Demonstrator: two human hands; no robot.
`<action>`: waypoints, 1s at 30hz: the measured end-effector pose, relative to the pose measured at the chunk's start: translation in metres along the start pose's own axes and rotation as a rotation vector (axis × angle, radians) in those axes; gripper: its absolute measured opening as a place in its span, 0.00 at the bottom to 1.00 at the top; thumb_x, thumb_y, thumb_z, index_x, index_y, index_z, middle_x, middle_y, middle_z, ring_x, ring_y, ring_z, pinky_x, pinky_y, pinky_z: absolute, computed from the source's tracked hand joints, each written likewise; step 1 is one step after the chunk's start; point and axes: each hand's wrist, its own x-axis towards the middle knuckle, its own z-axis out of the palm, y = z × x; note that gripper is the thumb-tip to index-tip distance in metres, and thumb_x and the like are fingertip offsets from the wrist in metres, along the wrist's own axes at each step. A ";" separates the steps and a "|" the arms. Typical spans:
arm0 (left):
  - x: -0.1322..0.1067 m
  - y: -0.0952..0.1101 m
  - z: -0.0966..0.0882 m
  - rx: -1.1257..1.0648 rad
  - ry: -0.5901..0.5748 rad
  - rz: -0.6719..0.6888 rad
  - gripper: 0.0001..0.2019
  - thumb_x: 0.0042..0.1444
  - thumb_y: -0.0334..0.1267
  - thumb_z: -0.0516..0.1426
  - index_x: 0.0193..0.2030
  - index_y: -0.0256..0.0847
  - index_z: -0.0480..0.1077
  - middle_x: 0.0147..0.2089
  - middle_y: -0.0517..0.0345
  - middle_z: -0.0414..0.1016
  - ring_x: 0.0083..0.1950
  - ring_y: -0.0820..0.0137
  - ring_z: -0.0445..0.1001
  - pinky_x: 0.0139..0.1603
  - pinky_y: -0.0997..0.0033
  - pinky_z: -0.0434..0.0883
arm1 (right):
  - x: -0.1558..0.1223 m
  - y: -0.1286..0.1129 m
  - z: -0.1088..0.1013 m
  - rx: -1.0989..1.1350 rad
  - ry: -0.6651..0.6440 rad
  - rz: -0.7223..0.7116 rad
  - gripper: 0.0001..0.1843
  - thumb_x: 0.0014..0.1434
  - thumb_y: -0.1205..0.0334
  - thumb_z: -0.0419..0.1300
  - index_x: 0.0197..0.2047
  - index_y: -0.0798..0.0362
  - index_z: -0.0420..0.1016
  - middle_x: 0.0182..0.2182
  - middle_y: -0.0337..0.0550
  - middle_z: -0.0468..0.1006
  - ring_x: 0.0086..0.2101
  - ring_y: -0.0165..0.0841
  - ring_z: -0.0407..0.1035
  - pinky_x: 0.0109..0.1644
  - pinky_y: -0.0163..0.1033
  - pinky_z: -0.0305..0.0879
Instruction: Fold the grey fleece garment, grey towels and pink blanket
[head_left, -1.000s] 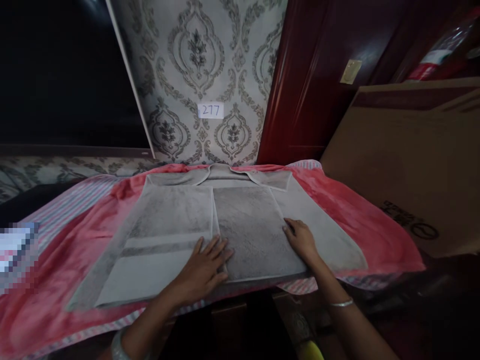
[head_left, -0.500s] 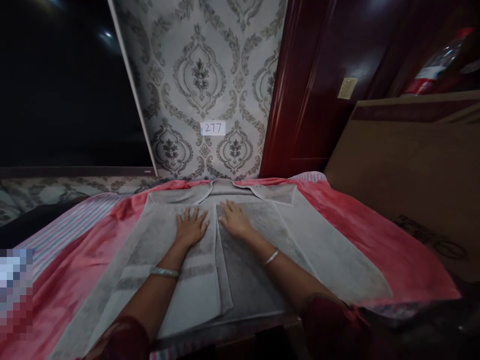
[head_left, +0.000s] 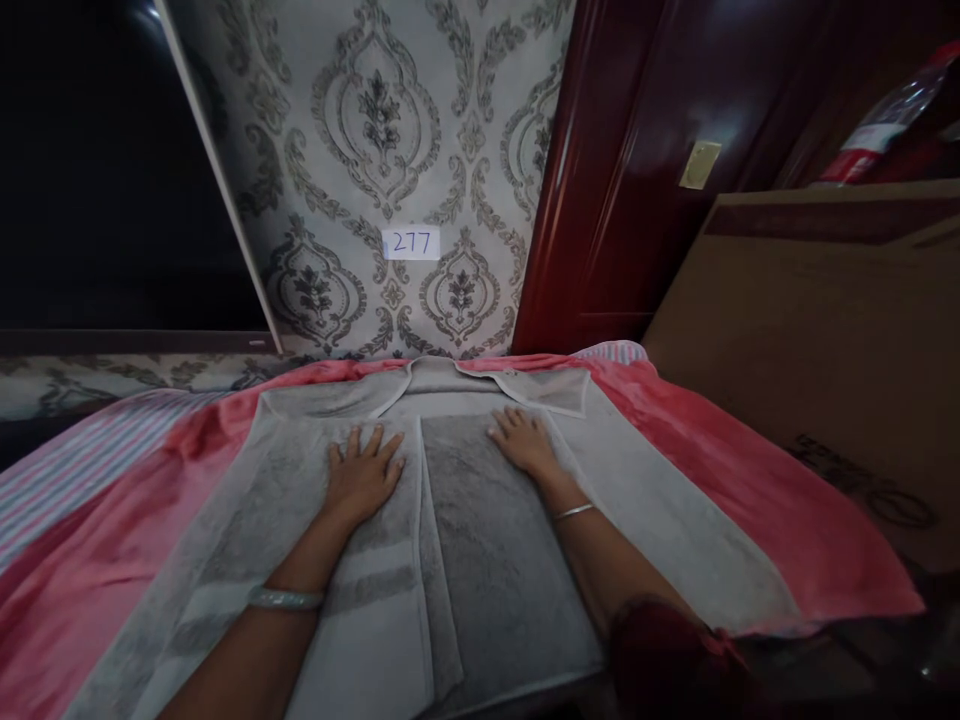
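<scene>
A grey and white garment (head_left: 491, 560) with a curved neckline lies spread out, its front panels meeting near the middle. On its left panel, above a pair of grey bands, rests my left hand (head_left: 364, 475), palm down with fingers spread. My right hand (head_left: 523, 442) lies flat on the upper part of the grey right panel, close to that panel's outer edge. Neither hand grasps anything. Beneath the garment is a pink-red blanket (head_left: 720, 470), showing on both sides.
Patterned wallpaper with a paper label (head_left: 412, 243) reading 277 stands behind. A dark screen (head_left: 112, 180) is at left, a dark red door (head_left: 600, 200) at right. Beyond it are a large cardboard box (head_left: 810, 330) and a plastic bottle (head_left: 885, 125). Striped cloth (head_left: 82, 445) shows under the blanket.
My right hand has slid right across the grey panel, away from the middle edge. My left hand has shifted slightly left and nearer. The view has also moved a little.
</scene>
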 end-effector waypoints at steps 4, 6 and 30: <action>-0.001 0.001 -0.001 -0.006 -0.001 0.006 0.27 0.66 0.50 0.43 0.70 0.53 0.60 0.74 0.50 0.55 0.75 0.40 0.48 0.66 0.27 0.50 | -0.016 0.061 -0.005 -0.026 0.002 0.180 0.31 0.72 0.46 0.40 0.73 0.47 0.52 0.73 0.48 0.49 0.70 0.43 0.44 0.69 0.60 0.44; -0.001 0.001 -0.002 -0.006 -0.006 0.008 0.27 0.66 0.51 0.43 0.71 0.53 0.59 0.75 0.50 0.54 0.75 0.40 0.47 0.65 0.27 0.50 | -0.028 0.082 -0.009 -0.016 0.019 0.196 0.30 0.72 0.50 0.40 0.73 0.47 0.53 0.72 0.49 0.51 0.70 0.43 0.45 0.69 0.60 0.44; 0.001 0.006 -0.007 -0.225 0.093 0.457 0.28 0.60 0.50 0.45 0.58 0.39 0.73 0.63 0.48 0.73 0.66 0.60 0.68 0.69 0.58 0.61 | -0.164 0.017 -0.005 0.021 -0.001 -0.003 0.34 0.70 0.43 0.44 0.73 0.48 0.52 0.73 0.47 0.47 0.71 0.44 0.40 0.70 0.57 0.41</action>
